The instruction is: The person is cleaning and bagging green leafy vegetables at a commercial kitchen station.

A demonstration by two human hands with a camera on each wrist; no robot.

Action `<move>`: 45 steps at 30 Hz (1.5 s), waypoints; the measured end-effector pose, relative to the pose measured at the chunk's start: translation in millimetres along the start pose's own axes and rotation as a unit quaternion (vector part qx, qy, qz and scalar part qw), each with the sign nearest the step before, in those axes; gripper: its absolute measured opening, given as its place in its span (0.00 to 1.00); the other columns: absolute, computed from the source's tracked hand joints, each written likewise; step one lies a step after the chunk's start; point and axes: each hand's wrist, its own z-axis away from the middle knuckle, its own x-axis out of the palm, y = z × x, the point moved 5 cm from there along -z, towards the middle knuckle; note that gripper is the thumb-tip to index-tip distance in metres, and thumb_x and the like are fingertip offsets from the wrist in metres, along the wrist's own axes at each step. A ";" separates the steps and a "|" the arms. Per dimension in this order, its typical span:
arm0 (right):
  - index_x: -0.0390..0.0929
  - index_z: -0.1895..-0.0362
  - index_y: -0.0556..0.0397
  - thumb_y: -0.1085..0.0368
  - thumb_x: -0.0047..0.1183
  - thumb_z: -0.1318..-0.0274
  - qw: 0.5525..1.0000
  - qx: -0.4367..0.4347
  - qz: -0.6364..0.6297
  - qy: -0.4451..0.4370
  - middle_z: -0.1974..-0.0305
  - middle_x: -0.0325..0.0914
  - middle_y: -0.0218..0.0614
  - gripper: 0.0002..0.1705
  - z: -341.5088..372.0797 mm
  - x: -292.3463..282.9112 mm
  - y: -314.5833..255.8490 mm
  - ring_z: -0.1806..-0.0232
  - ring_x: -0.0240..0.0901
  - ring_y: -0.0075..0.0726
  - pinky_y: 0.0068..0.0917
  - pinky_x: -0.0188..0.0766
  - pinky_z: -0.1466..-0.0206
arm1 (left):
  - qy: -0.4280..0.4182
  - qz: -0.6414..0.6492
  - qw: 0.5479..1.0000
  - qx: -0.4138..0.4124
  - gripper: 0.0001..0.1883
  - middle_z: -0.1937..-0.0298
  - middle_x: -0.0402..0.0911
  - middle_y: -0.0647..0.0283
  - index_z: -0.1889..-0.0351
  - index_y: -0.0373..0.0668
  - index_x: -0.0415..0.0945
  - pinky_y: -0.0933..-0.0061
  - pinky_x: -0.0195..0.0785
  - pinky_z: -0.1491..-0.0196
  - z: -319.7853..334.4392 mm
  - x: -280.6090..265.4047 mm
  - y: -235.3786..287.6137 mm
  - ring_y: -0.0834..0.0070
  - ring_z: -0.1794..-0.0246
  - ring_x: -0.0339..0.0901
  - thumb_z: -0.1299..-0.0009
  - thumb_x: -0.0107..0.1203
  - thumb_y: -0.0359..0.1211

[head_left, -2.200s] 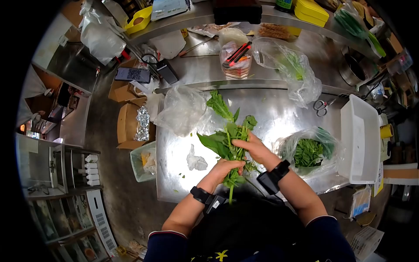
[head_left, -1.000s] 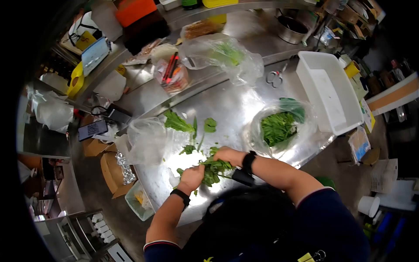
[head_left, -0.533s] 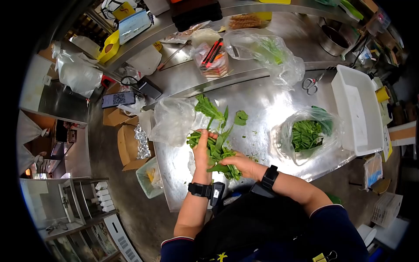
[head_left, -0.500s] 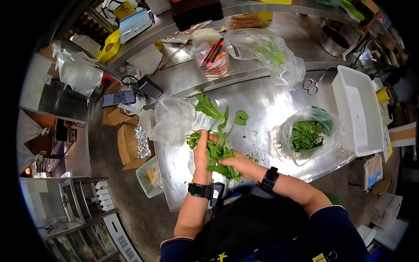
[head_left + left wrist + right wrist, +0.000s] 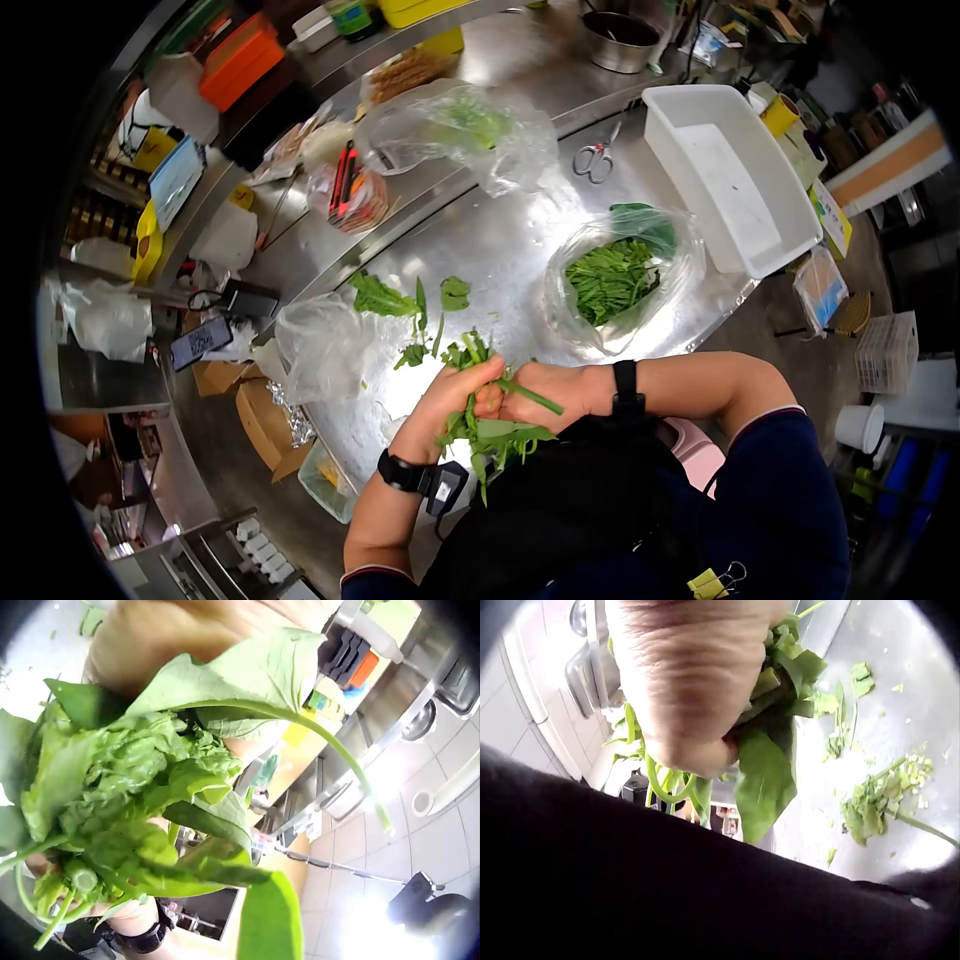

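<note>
In the head view both hands meet over the table's front edge, close to the black apron. My left hand (image 5: 448, 392) grips a bunch of leafy greens (image 5: 495, 432), thumb across the stems. Curled fingers of my right hand (image 5: 545, 390) hold the same bunch from the other side, a thick cut stem poking out beside them. Leaves and stem ends (image 5: 81, 879) fill the left wrist view. A broad leaf (image 5: 765, 784) hangs under the right hand in the right wrist view. The palms hide the bunch's middle.
Loose leaves (image 5: 382, 297) and small scraps lie on the steel table (image 5: 480, 250). A clear bag of cut greens (image 5: 612, 282) stands to the right, scissors (image 5: 593, 163) behind it, a white tub (image 5: 775, 255) beyond. A crumpled clear bag (image 5: 322, 345) lies left.
Both hands have drawn together and nearer the body with the greens. The left fingers, straighter half a second ago, now close round the bunch. The head view has turned and shifted.
</note>
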 end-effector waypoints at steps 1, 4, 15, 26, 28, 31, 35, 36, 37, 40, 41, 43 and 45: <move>0.69 0.57 0.56 0.65 0.49 0.61 0.998 -0.031 0.003 0.059 0.74 0.73 0.41 0.21 12.8 -15.9 -4.3 0.75 0.71 0.51 0.39 0.67 0.75 | -0.019 -0.024 0.999 -0.029 0.13 0.87 0.62 0.72 0.75 0.44 0.68 0.82 0.49 0.83 -5.4 13.6 5.5 0.84 0.87 0.57 0.35 0.52 0.41; 0.69 0.54 0.53 0.64 0.46 0.57 0.996 -0.031 0.030 0.075 0.71 0.73 0.40 0.21 52.9 -30.0 -2.8 0.73 0.72 0.46 0.37 0.70 0.72 | -0.101 -0.128 0.984 -0.067 0.13 0.87 0.61 0.72 0.74 0.43 0.68 0.81 0.52 0.81 -29.0 56.1 9.2 0.84 0.87 0.58 0.35 0.52 0.41; 0.71 0.78 0.45 0.66 0.53 0.70 0.883 0.223 0.315 0.266 0.78 0.70 0.31 0.07 138.9 -138.4 105.1 0.72 0.71 0.39 0.32 0.68 0.70 | -0.053 0.174 0.976 0.120 0.13 0.86 0.65 0.69 0.76 0.42 0.66 0.79 0.56 0.83 -184.4 108.2 71.6 0.80 0.87 0.62 0.35 0.51 0.40; 0.78 0.68 0.46 0.58 0.49 0.57 0.717 0.572 -0.065 0.394 0.70 0.78 0.42 0.12 257.9 -84.5 227.1 0.65 0.74 0.49 0.40 0.70 0.64 | 0.165 -0.142 0.869 0.445 0.09 0.84 0.64 0.70 0.70 0.42 0.68 0.78 0.57 0.82 -159.8 181.7 44.1 0.81 0.88 0.59 0.35 0.52 0.36; 0.76 0.66 0.48 0.56 0.49 0.57 0.733 0.582 0.016 0.352 0.69 0.77 0.43 0.14 242.3 -110.4 217.8 0.63 0.74 0.49 0.40 0.69 0.62 | 0.196 -0.079 0.894 0.395 0.10 0.82 0.66 0.69 0.69 0.40 0.69 0.77 0.58 0.80 -197.4 162.7 29.3 0.80 0.85 0.62 0.36 0.54 0.37; 0.71 0.61 0.51 0.53 0.51 0.58 0.744 0.606 0.011 0.281 0.67 0.76 0.46 0.20 204.7 -119.7 189.2 0.60 0.72 0.51 0.40 0.68 0.58 | 0.112 -0.008 0.961 0.252 0.18 0.71 0.72 0.64 0.59 0.38 0.69 0.75 0.65 0.73 -246.2 143.6 15.1 0.77 0.74 0.69 0.37 0.54 0.42; 0.68 0.52 0.55 0.47 0.56 0.62 0.725 0.622 0.004 0.295 0.48 0.66 0.48 0.34 231.6 -88.3 207.7 0.47 0.65 0.47 0.36 0.63 0.47 | 0.066 0.017 0.993 0.097 0.33 0.47 0.67 0.49 0.48 0.31 0.66 0.69 0.67 0.53 -263.5 128.5 -8.1 0.62 0.52 0.70 0.41 0.56 0.49; 0.65 0.48 0.57 0.47 0.57 0.62 0.747 0.608 0.054 0.264 0.43 0.61 0.48 0.38 239.6 -74.5 218.8 0.44 0.61 0.46 0.34 0.60 0.44 | 0.067 0.018 0.993 0.096 0.33 0.47 0.67 0.49 0.48 0.31 0.66 0.69 0.67 0.53 -277.0 113.4 -22.2 0.62 0.52 0.70 0.41 0.56 0.49; 0.62 0.44 0.58 0.46 0.57 0.62 0.766 0.592 0.103 0.230 0.39 0.56 0.48 0.42 245.0 -65.6 223.5 0.40 0.58 0.45 0.32 0.57 0.41 | 0.156 -0.214 0.955 0.135 0.36 0.45 0.64 0.45 0.48 0.28 0.65 0.68 0.65 0.51 -286.5 92.8 -32.1 0.59 0.50 0.69 0.42 0.56 0.51; 0.58 0.40 0.59 0.47 0.56 0.58 0.799 0.537 0.073 0.260 0.40 0.57 0.51 0.44 255.3 -82.5 207.8 0.40 0.58 0.45 0.30 0.55 0.39 | 0.284 -0.539 0.768 0.198 0.34 0.46 0.66 0.42 0.47 0.29 0.65 0.67 0.61 0.47 -265.9 80.5 -31.1 0.55 0.49 0.69 0.39 0.52 0.50; 0.67 0.47 0.58 0.46 0.52 0.54 0.762 0.518 -0.064 0.384 0.49 0.68 0.51 0.35 258.4 -90.1 198.8 0.47 0.66 0.46 0.32 0.61 0.45 | 0.238 -0.456 0.823 0.242 0.28 0.49 0.69 0.45 0.50 0.32 0.68 0.68 0.62 0.49 -254.2 79.9 -21.9 0.58 0.51 0.70 0.37 0.49 0.47; 0.69 0.52 0.57 0.45 0.50 0.53 0.713 0.511 -0.154 0.455 0.55 0.72 0.50 0.31 253.6 -104.5 186.1 0.52 0.69 0.46 0.34 0.64 0.50 | 0.206 -0.304 0.898 0.241 0.15 0.61 0.77 0.53 0.60 0.39 0.76 0.70 0.62 0.53 -235.9 80.1 -12.6 0.64 0.57 0.72 0.32 0.44 0.38; 0.72 0.64 0.55 0.42 0.42 0.47 0.661 0.512 -0.123 0.534 0.69 0.76 0.45 0.27 251.3 -108.6 176.7 0.66 0.73 0.46 0.36 0.66 0.62 | 0.219 -0.289 0.882 0.302 0.14 0.62 0.76 0.56 0.62 0.39 0.77 0.72 0.63 0.54 -223.2 83.2 -3.5 0.68 0.59 0.72 0.33 0.45 0.38</move>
